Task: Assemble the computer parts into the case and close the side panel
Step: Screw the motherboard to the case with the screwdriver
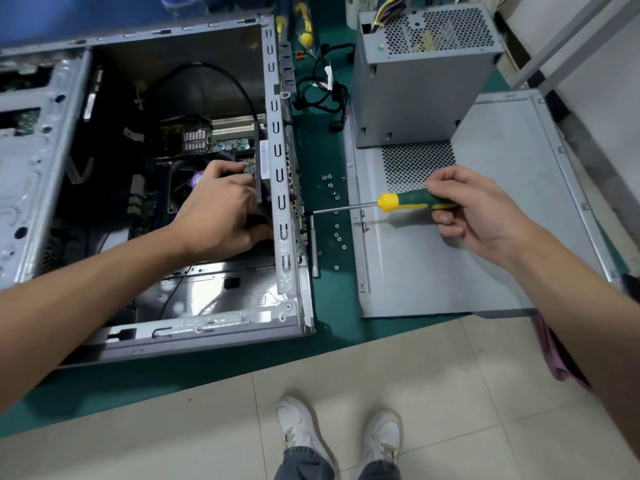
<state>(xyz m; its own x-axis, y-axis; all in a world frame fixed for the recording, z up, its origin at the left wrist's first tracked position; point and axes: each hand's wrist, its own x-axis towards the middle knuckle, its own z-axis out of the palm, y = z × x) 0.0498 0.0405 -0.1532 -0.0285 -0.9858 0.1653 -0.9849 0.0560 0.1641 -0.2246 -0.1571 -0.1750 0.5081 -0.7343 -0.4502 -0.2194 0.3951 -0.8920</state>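
While left hand (221, 206) grips a dark part inside the open case (284, 188), right hand (474, 206) holds the screwdriver (408, 201), tip at case's rear wall; side panel (485, 237) flat on surface (322, 150).

Case floor panel (242, 299): embossed letters, seen upside down, partly hidden; not legible.
White sticker on rear fan (265, 160): print too small to read.
Other readable text: none.
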